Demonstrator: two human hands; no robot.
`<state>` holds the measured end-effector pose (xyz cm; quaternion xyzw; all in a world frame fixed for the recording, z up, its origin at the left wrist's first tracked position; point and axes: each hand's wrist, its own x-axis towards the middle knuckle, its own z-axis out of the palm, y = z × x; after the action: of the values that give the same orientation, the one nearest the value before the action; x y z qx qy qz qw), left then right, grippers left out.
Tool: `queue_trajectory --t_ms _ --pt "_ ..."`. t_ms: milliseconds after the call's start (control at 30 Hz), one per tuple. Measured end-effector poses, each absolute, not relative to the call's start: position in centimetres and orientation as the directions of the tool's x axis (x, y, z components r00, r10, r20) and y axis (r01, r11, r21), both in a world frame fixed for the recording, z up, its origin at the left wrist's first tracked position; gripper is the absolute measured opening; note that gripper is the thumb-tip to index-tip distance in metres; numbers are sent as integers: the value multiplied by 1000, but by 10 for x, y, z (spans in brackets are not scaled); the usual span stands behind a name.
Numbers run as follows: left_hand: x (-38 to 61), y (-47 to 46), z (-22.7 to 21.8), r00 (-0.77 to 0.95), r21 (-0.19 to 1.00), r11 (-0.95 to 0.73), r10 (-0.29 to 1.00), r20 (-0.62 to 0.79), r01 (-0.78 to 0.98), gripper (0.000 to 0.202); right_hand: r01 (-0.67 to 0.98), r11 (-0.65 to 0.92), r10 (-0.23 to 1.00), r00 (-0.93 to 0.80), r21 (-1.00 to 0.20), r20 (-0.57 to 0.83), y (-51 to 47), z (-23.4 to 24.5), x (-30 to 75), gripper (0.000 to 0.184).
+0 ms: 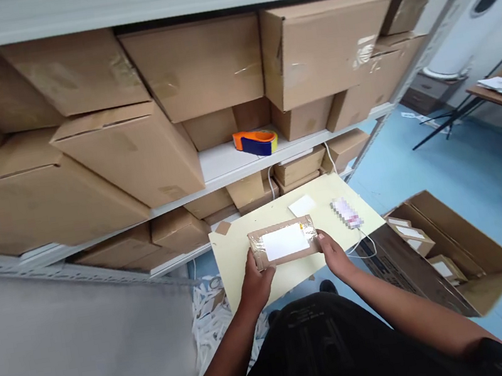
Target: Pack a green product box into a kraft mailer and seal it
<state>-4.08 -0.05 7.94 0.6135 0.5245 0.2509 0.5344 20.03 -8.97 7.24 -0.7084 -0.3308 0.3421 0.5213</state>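
Note:
A small brown cardboard parcel [284, 243] with shiny clear tape and a large white label is held above the pale yellow tabletop [235, 254]. My left hand [255, 281] grips its left end, thumb along the near edge. At the right end, my right hand [335, 255] is closed around the parcel's side. Behind the parcel lies a white sheet or label [302, 205]. To its right is a blurred-out flat object, perhaps a phone [346, 213], with a white cable [365, 246] near it.
Grey shelving [172, 203] full of cardboard boxes [207, 61] stands in front. An orange, blue and yellow band [256, 142] rests on a shelf. At right, an open carton [469, 242] holds several labelled parcels [413, 235]. White paper strips [210, 321] litter the floor at left.

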Motion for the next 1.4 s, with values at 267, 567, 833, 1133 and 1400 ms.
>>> queue_trajectory --t_ms 267,567,833,1133,1400 --pt "36 -22 117 488 929 20 847 -212 370 68 73 -243 732 668 -967 -134 -153 90 265 64" --pt "185 -80 138 563 920 -103 815 -140 378 69 159 -164 696 718 -974 0 -228 108 408 69" --pt "302 -106 139 696 915 -146 697 -175 377 71 62 -196 552 832 -979 -58 -283 104 505 72" --pt "441 -59 124 859 917 -241 482 -171 318 66 12 -316 286 955 -949 -83 -293 84 576 75" --pt "578 -68 106 981 943 -274 94 -171 191 68 -129 -385 -91 991 -914 -102 -338 76 612 76"
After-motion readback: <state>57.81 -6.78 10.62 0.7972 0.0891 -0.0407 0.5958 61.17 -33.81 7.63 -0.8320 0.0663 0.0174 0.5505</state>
